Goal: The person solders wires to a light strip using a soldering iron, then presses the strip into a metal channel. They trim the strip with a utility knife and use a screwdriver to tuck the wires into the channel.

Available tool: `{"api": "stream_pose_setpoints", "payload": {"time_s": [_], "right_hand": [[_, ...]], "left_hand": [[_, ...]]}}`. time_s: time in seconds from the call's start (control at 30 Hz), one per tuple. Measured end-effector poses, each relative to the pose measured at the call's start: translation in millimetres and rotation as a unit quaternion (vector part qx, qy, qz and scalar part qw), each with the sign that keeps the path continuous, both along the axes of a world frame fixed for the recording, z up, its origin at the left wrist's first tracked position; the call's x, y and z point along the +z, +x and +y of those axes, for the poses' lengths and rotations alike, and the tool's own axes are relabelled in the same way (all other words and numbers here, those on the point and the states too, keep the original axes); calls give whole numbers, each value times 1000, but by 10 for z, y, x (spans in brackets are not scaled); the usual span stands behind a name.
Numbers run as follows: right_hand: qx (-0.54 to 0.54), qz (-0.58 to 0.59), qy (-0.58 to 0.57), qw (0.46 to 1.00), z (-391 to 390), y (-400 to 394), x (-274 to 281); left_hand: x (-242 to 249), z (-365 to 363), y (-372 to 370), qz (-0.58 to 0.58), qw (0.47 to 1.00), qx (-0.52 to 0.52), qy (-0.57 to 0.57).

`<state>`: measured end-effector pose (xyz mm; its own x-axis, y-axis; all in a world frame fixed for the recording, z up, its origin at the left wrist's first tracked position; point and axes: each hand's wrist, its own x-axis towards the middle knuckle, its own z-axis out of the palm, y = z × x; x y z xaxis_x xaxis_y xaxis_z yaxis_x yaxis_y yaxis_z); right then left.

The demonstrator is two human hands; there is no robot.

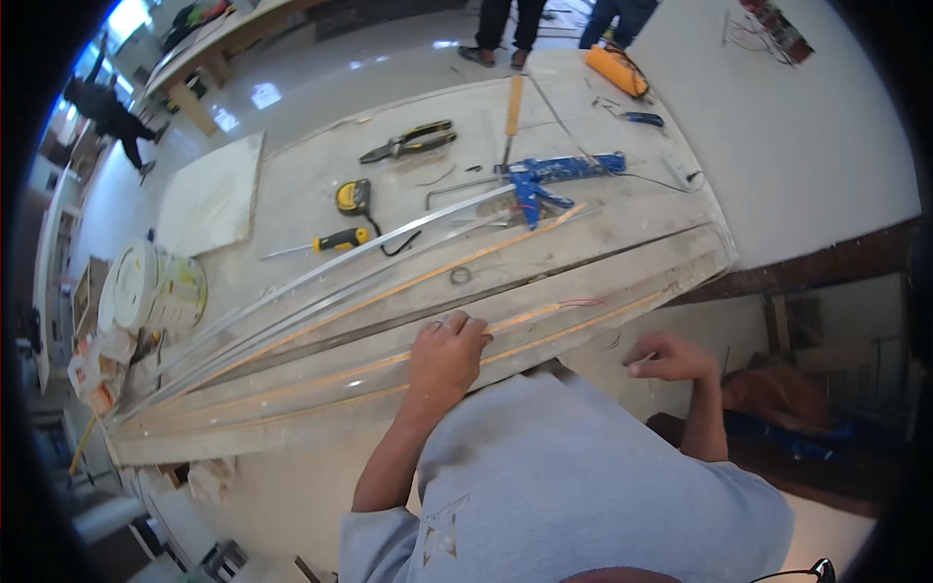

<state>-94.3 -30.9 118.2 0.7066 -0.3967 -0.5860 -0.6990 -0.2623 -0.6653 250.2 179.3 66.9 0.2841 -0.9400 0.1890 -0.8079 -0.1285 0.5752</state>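
My left hand (447, 355) is closed over a thin orange-yellow LED strip (530, 316) lying along the near side of the workbench (321, 340). Thin red wires (583, 302) come off the strip's right end. My right hand (673, 358) is off the bench's near edge, its fingers curled into a pinch; whatever may be between them is too small to make out. Beyond my left hand lie a second orange strip (389, 295) and a long silver metal channel (389, 238). A small ring of wire (461, 276) rests between the strips and a long dark gap in the bench.
Farther back lie a blue caulking gun (569, 169), pliers (408, 142), a tape measure (354, 197), a screwdriver (335, 240) and an orange tool (617, 71). A white bucket (180, 290) stands at left. People stand beyond the bench (503, 29).
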Motion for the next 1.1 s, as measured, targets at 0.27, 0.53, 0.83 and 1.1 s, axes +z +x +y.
{"api": "stream_pose_setpoints", "payload": {"time_s": [0.27, 0.53, 0.83, 1.1], "right_hand": [[137, -214, -231, 939, -398, 1900, 556], [343, -247, -283, 861, 22, 4429, -469], [333, -211, -317, 862, 590, 5535, -1214], [288, -292, -308, 858, 496, 5483, -1331]], "left_hand": [[-442, -2, 40, -26, 998, 8, -53], [-689, 71, 10, -38, 998, 12, -52], [-721, 28, 7, 2, 999, 1, -42], [-672, 19, 17, -11, 998, 27, -50]]}}
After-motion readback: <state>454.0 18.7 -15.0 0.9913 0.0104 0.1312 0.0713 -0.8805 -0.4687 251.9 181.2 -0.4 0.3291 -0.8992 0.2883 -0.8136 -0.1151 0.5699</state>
